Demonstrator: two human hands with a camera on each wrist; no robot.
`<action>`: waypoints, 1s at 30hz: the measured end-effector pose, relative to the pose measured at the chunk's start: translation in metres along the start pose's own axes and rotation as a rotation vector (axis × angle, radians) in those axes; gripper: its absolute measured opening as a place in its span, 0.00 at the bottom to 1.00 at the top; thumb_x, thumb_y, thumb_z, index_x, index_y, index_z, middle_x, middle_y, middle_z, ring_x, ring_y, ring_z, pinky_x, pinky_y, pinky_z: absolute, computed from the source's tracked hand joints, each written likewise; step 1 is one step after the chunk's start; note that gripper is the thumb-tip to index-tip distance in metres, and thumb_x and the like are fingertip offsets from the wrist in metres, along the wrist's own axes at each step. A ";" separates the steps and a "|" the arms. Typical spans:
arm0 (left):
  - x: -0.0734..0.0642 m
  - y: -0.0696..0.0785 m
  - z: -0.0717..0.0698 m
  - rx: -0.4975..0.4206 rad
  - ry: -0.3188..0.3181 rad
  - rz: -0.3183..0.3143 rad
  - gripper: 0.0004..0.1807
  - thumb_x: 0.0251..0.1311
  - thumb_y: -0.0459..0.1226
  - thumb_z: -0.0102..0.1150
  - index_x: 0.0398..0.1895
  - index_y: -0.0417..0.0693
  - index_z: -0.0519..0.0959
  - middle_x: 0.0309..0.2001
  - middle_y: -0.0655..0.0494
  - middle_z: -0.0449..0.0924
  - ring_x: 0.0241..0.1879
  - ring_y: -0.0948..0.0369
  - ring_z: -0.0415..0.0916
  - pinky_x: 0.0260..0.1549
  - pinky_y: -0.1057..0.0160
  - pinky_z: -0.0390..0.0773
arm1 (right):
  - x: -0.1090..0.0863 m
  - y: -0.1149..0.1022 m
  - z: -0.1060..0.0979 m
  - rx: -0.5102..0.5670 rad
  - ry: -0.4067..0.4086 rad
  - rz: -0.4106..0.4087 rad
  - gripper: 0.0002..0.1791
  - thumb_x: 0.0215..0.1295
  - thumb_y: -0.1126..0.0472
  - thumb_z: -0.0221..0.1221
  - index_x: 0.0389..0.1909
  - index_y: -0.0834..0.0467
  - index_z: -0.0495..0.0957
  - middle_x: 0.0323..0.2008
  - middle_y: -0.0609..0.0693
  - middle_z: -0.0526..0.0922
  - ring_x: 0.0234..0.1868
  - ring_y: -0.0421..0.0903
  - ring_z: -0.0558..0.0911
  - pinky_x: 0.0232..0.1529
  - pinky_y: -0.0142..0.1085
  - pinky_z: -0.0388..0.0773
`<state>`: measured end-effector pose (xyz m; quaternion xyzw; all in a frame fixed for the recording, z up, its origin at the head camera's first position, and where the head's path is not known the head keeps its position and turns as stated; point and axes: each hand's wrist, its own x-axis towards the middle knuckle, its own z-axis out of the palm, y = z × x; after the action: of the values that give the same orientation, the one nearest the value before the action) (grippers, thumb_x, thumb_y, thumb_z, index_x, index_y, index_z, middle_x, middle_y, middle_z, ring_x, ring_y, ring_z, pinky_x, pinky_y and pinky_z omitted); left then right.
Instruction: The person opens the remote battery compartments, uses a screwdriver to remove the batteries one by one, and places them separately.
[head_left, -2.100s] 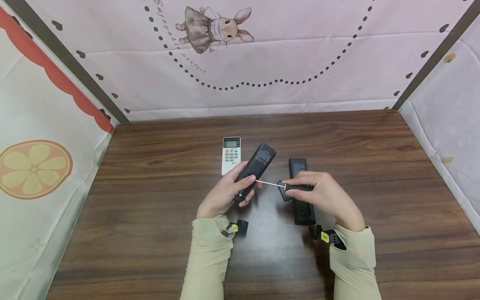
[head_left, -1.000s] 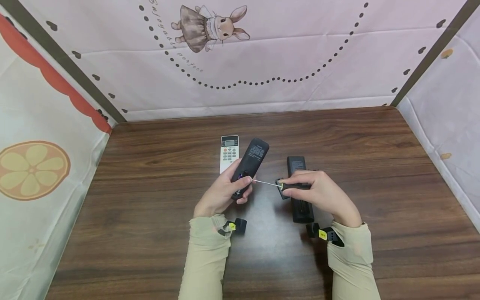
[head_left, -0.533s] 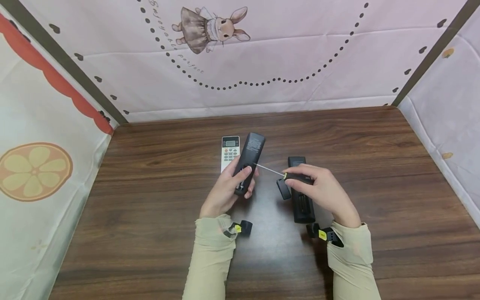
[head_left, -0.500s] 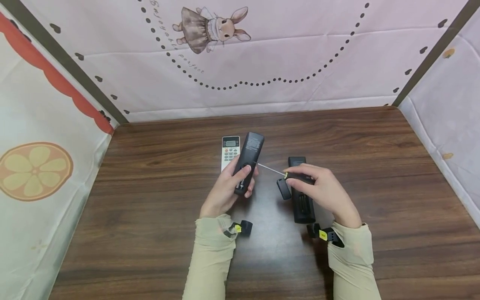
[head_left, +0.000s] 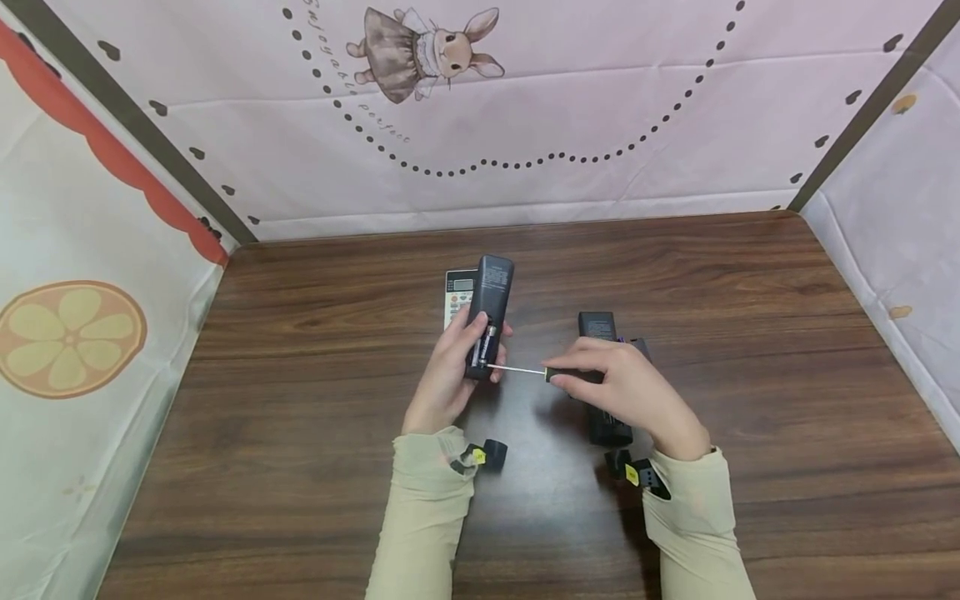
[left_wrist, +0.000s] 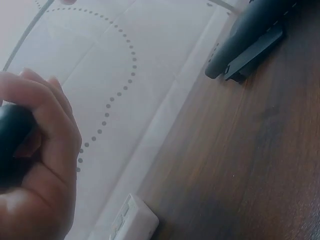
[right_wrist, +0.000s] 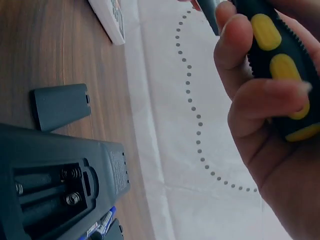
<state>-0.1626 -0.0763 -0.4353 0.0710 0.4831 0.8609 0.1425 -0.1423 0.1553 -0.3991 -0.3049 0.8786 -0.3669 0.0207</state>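
Note:
My left hand (head_left: 444, 375) grips a black remote control (head_left: 495, 287), back side up, thumb on its back. Its battery compartment is uncovered, and a battery (head_left: 487, 343) shows inside. My right hand (head_left: 630, 387) holds a screwdriver (right_wrist: 275, 55) by its black-and-yellow handle. The thin shaft points left, its tip at the lower end of that compartment; whether it touches the battery I cannot tell. Beneath my right hand a second black remote (right_wrist: 112, 165) lies back up on the table, its uncovered compartment showing bare springs. In the left wrist view, fingers wrap the held remote's edge.
A white remote control (head_left: 457, 292) lies behind my left hand, partly covered. A black battery cover (right_wrist: 60, 105) lies on one side of the second remote. On its other side are a blue-and-white battery (right_wrist: 101, 226) and another dark piece (head_left: 641, 346).
The held remote has turned more upright and shifted left. My left thumb has moved up, showing the battery. The screwdriver's tip has gone from the remote's right edge down to the compartment's lower end.

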 end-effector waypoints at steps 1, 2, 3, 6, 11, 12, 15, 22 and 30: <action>0.000 0.000 0.001 0.011 0.001 -0.002 0.24 0.63 0.45 0.47 0.60 0.48 0.59 0.41 0.45 0.69 0.24 0.59 0.70 0.15 0.67 0.72 | 0.000 -0.001 0.001 -0.007 -0.001 -0.006 0.14 0.59 0.49 0.57 0.44 0.44 0.80 0.33 0.33 0.75 0.25 0.33 0.71 0.25 0.29 0.70; 0.001 0.000 0.001 0.023 0.002 -0.005 0.24 0.63 0.44 0.47 0.60 0.49 0.59 0.41 0.45 0.69 0.24 0.59 0.69 0.15 0.67 0.72 | 0.000 -0.001 0.001 -0.014 -0.003 -0.011 0.13 0.59 0.49 0.57 0.44 0.45 0.80 0.32 0.33 0.75 0.25 0.33 0.70 0.24 0.29 0.70; 0.001 0.000 0.002 0.034 0.003 -0.008 0.24 0.63 0.44 0.48 0.60 0.49 0.59 0.41 0.45 0.69 0.24 0.59 0.69 0.15 0.67 0.72 | 0.001 -0.002 0.001 -0.019 -0.005 -0.012 0.13 0.58 0.50 0.57 0.44 0.44 0.80 0.32 0.33 0.75 0.24 0.34 0.70 0.24 0.29 0.70; 0.002 -0.001 0.003 0.072 0.011 -0.022 0.24 0.61 0.43 0.52 0.59 0.50 0.60 0.41 0.46 0.69 0.24 0.59 0.70 0.15 0.67 0.72 | 0.001 -0.002 0.002 -0.032 -0.005 -0.010 0.12 0.58 0.51 0.58 0.44 0.43 0.80 0.32 0.33 0.74 0.24 0.33 0.70 0.23 0.28 0.70; 0.003 -0.002 0.003 0.105 0.024 -0.046 0.27 0.56 0.36 0.57 0.59 0.51 0.60 0.42 0.45 0.69 0.25 0.59 0.70 0.16 0.67 0.72 | 0.000 -0.002 0.002 -0.043 0.011 -0.019 0.12 0.57 0.53 0.59 0.43 0.45 0.81 0.31 0.34 0.74 0.23 0.33 0.70 0.22 0.28 0.69; 0.003 -0.002 0.003 0.110 0.029 -0.050 0.28 0.55 0.36 0.58 0.58 0.52 0.60 0.42 0.45 0.69 0.25 0.60 0.69 0.17 0.67 0.72 | 0.001 -0.002 0.002 -0.046 0.016 -0.026 0.12 0.57 0.53 0.59 0.42 0.45 0.81 0.31 0.34 0.74 0.23 0.33 0.69 0.22 0.28 0.69; 0.003 -0.002 0.003 0.116 0.038 -0.053 0.28 0.55 0.36 0.58 0.58 0.52 0.60 0.43 0.45 0.70 0.25 0.59 0.70 0.17 0.67 0.72 | 0.001 -0.003 0.002 -0.050 0.029 -0.042 0.12 0.57 0.53 0.59 0.42 0.45 0.81 0.31 0.34 0.74 0.23 0.33 0.69 0.22 0.28 0.69; 0.003 -0.003 0.002 0.108 0.037 -0.044 0.26 0.57 0.37 0.57 0.58 0.52 0.60 0.43 0.44 0.69 0.25 0.59 0.69 0.16 0.67 0.71 | 0.001 -0.006 0.001 -0.081 0.033 -0.034 0.12 0.56 0.53 0.60 0.42 0.44 0.81 0.31 0.34 0.74 0.22 0.33 0.68 0.21 0.28 0.68; 0.008 -0.009 0.003 0.200 0.105 -0.022 0.31 0.52 0.31 0.61 0.58 0.56 0.61 0.41 0.45 0.69 0.24 0.57 0.66 0.16 0.66 0.69 | 0.001 -0.023 0.002 -0.246 0.076 0.006 0.12 0.54 0.54 0.62 0.41 0.47 0.82 0.30 0.36 0.75 0.21 0.32 0.68 0.21 0.27 0.66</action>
<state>-0.1676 -0.0669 -0.4418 0.0346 0.5742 0.8093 0.1186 -0.1302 0.1406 -0.3853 -0.2882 0.9181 -0.2678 -0.0491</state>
